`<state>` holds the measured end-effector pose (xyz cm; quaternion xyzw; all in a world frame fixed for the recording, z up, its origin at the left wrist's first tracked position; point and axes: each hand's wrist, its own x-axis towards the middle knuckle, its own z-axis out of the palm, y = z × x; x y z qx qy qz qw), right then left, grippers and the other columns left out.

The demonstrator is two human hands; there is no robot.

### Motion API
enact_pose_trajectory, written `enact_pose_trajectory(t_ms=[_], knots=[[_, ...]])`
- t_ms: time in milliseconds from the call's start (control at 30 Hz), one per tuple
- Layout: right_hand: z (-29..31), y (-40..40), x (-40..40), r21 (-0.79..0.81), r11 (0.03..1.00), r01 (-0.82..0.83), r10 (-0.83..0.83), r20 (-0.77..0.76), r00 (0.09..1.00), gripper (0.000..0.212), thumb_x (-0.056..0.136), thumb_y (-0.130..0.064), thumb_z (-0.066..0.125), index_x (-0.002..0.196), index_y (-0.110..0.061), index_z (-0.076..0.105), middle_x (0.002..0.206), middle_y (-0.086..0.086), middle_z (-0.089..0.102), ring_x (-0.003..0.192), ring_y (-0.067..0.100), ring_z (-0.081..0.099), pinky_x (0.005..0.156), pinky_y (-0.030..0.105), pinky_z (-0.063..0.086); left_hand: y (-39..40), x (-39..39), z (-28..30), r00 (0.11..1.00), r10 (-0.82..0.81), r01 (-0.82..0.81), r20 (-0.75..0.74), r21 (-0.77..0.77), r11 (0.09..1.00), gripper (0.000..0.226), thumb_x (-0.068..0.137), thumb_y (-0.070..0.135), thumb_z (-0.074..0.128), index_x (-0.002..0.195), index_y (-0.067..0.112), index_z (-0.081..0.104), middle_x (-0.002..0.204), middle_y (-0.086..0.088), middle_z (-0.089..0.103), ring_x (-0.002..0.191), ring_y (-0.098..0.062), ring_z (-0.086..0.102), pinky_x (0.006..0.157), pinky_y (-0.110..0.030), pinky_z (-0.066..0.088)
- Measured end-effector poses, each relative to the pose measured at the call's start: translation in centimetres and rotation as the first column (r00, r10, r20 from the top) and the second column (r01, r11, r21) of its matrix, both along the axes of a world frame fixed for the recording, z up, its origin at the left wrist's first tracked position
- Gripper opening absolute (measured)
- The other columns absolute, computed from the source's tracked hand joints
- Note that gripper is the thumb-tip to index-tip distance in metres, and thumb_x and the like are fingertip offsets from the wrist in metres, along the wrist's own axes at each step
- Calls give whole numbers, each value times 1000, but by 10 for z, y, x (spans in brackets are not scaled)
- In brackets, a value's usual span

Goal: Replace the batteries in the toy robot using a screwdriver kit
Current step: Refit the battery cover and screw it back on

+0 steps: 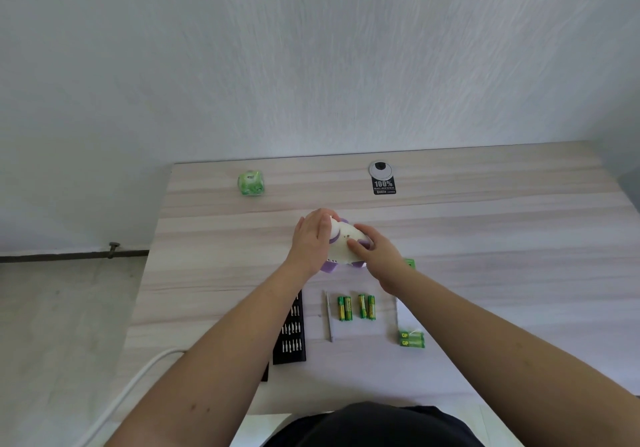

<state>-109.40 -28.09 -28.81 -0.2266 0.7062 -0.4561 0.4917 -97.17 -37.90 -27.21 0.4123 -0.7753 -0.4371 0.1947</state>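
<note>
both hands' fingers grip the toy robot [343, 245], left hand [311, 238] and right hand [377, 256] either side, screwdriver [329, 316] lying lengthwise just nearer the person than the right one

1 head-worn view looks forward and down, seemingly close, at the table [485, 224].

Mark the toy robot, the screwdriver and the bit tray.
toy robot [341, 245], head view, white body between the hands
screwdriver [328, 318], head view, mid shaft
bit tray [290, 334], head view, black middle among the bits
</note>
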Motion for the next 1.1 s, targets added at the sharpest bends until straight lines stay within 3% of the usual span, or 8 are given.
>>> enact_pose_trajectory(t_ms=[100, 267, 500, 600, 700, 833, 967, 1100], knots=[[1, 5, -3, -12, 1000, -25, 25, 11, 1000, 36, 93, -18, 61, 128, -22, 53, 103, 3, 64, 76, 11, 61, 64, 14, 49, -1, 0, -2, 1000, -14, 14, 19, -2, 1000, 43, 95, 30, 19, 96, 14, 58, 99, 6, 57, 87, 8, 40, 92, -31, 34], [3, 3, -4, -36, 999, 15, -13, 63, 998, 40, 89, -15, 66, 128, -17, 57, 112, 13, 64, 91, 19, 62, 61, 15, 51, -1, 0, -2, 1000, -17, 17, 9, 1, 1000, 44, 95, 29, 19, 98, 11, 58, 98, 6, 57, 90, 16, 39, 92, -29, 33], [2, 13, -5, -46, 999, -26, 25, -21, 999, 43, 85, -15, 71, 125, -20, 57, 109, 8, 65, 81, 11, 66, 63, 13, 52, 0, 2, -8, 1000, -21, 20, -3, -34, 999, 46, 95, 35, 18, 97, 15, 59, 100, 7, 59, 91, -6, 41, 89, -28, 34], [-2, 21, -11, -21, 989, -145, 145, -6, 989, 55, 83, -14, 73, 132, -26, 52, 115, 4, 65, 95, 13, 67, 85, 24, 54, -3, 3, -10, 999, -30, 30, 28, -21, 999, 51, 93, 43, 14, 98, 19, 58, 104, 5, 60, 98, -14, 45, 91, -30, 36], [0, 28, -15, -14, 982, -187, 188, 14, 982, 49, 90, -21, 66, 133, -36, 48, 117, -5, 65, 107, 5, 61, 102, 29, 43, -6, 1, -11, 998, -39, 40, 40, -21, 999, 55, 90, 49, 11, 97, 20, 57, 105, 4, 61, 100, -19, 47, 90, -31, 38], [9, 28, -17, -6, 973, -229, 227, -94, 969, 26, 94, -33, 59, 108, -56, 55, 113, -7, 67, 112, 12, 58, 100, 29, 43, -6, 0, -12, 999, -37, 38, 36, -23, 999, 57, 89, 50, 10, 97, 20, 58, 105, 5, 61, 101, -20, 47, 89, -31, 37], [5, 28, -19, 11, 968, -252, 248, -224, 943, 31, 92, -35, 61, 122, -42, 56, 107, -5, 70, 105, 15, 63, 97, 37, 49, -5, 0, -10, 999, -35, 36, 18, -12, 999, 57, 88, 50, 11, 97, 18, 58, 99, 14, 59, 101, -19, 47, 89, -30, 37], [6, 29, -17, 26, 961, -275, 270, -301, 915, 34, 92, -37, 60, 126, -37, 55, 105, -6, 70, 101, 15, 63, 89, 33, 50, -2, 0, -6, 999, -34, 34, -18, -21, 999, 59, 88, 49, 12, 96, 14, 59, 91, 29, 57, 97, -16, 46, 84, -23, 33]])
